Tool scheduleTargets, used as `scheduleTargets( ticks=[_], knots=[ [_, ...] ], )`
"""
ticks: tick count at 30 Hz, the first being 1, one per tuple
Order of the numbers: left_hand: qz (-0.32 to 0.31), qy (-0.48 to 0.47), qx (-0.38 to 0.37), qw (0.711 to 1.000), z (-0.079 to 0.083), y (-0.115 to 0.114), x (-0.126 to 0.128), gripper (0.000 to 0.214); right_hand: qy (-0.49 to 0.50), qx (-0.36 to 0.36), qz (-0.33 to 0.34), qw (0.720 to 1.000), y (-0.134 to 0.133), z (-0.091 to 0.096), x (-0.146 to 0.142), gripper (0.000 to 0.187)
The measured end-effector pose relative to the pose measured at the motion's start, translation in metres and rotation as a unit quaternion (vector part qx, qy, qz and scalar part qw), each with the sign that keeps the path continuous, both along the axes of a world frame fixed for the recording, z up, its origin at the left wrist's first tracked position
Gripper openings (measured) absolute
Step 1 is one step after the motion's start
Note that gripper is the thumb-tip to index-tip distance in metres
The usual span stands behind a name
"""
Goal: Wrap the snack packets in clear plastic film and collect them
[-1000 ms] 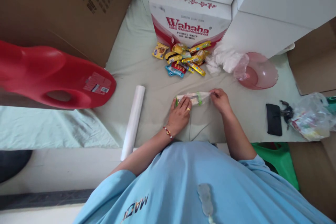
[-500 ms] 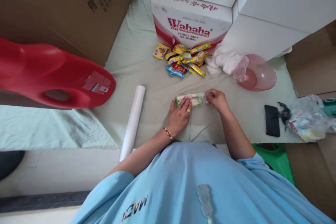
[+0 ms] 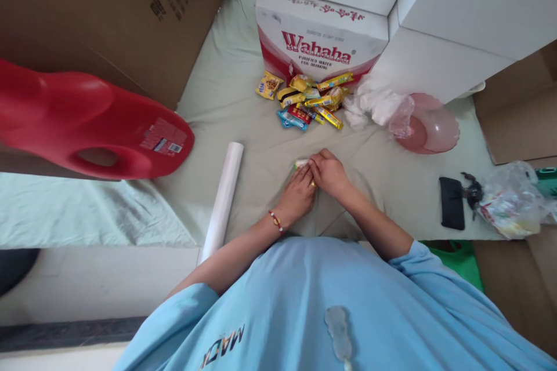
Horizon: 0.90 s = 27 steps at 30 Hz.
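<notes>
Now both your hands meet on small packet (image 3: 300, 163), lying on green cloth (image 3: 243, 127) just before your body. Left hand (image 3: 299, 192) covers it, fingers curled down on it. Right hand (image 3: 329, 174) closed on its other end, touching left fingers. Only one pale tip of packet shows. One packet in work, seemingly almost bundled. Pile of loose snacks (image 3: 307, 101) by printed box (image 3: 322, 40) untouched, well apart. White roll (image 3: 224, 197) near left wrist.

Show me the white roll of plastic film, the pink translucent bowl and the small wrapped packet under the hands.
white roll of plastic film (image 3: 224, 194), head view, middle of its side.
pink translucent bowl (image 3: 437, 127), head view, bare inner wall.
small wrapped packet (image 3: 299, 163), head view, its uncovered left end.
</notes>
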<state>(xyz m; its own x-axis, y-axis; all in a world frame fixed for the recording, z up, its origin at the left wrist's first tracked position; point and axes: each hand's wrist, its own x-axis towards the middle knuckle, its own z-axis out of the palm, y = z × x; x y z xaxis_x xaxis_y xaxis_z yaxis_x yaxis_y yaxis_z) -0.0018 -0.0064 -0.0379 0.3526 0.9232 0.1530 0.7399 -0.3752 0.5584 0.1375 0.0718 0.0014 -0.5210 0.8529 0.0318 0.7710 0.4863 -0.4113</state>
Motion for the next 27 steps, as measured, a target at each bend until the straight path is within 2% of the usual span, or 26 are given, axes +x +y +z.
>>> scheduleTargets(
  ticks=[3, 5, 7, 9, 11, 14, 18, 20, 22, 24, 27],
  knots=[
    [0.016, -0.134, -0.015, 0.991, 0.0, 0.0, -0.009, 0.061, 0.008, 0.033, 0.052, 0.998, -0.014, -0.002, 0.013, 0.043],
    [0.055, -0.242, -0.043, 0.968, 0.003, 0.0, -0.015, 0.052, 0.012, 0.048, 0.078, 0.996, -0.022, -0.007, 0.025, 0.046],
    [0.115, -0.348, -0.078, 0.927, 0.006, 0.002, -0.02, 0.042, 0.008, 0.061, 0.097, 0.993, -0.029, -0.015, 0.036, 0.052],
    [0.168, -0.442, -0.107, 0.875, 0.009, 0.005, -0.023, 0.032, 0.001, 0.066, 0.11, 0.992, -0.031, -0.022, 0.041, 0.059],
    [0.195, -0.515, -0.131, 0.825, 0.012, 0.01, -0.024, 0.027, -0.007, 0.064, 0.109, 0.992, -0.028, -0.027, 0.041, 0.058],
    [0.225, -0.559, -0.149, 0.784, 0.013, 0.017, -0.027, 0.026, -0.015, 0.05, 0.103, 0.993, -0.017, -0.027, 0.033, 0.049],
    [0.283, -0.55, -0.147, 0.772, 0.013, 0.019, -0.04, 0.024, -0.019, 0.044, 0.104, 0.993, -0.002, -0.018, 0.021, 0.043],
    [0.309, -0.534, -0.147, 0.773, 0.014, 0.015, -0.045, 0.024, -0.009, 0.039, 0.071, 0.997, 0.003, -0.013, 0.019, 0.04],
    [0.316, -0.509, -0.157, 0.785, 0.016, 0.009, -0.046, 0.027, 0.041, 0.021, 0.024, 0.999, 0.003, -0.01, 0.019, 0.042],
    [0.291, -0.499, -0.184, 0.795, 0.017, 0.003, -0.04, 0.035, 0.137, -0.032, -0.007, 0.99, 0.0, -0.008, 0.02, 0.047],
    [0.233, -0.516, -0.229, 0.792, 0.019, 0.0, -0.025, 0.051, 0.27, -0.173, -0.008, 0.947, -0.012, -0.012, 0.019, 0.055]
  ],
)
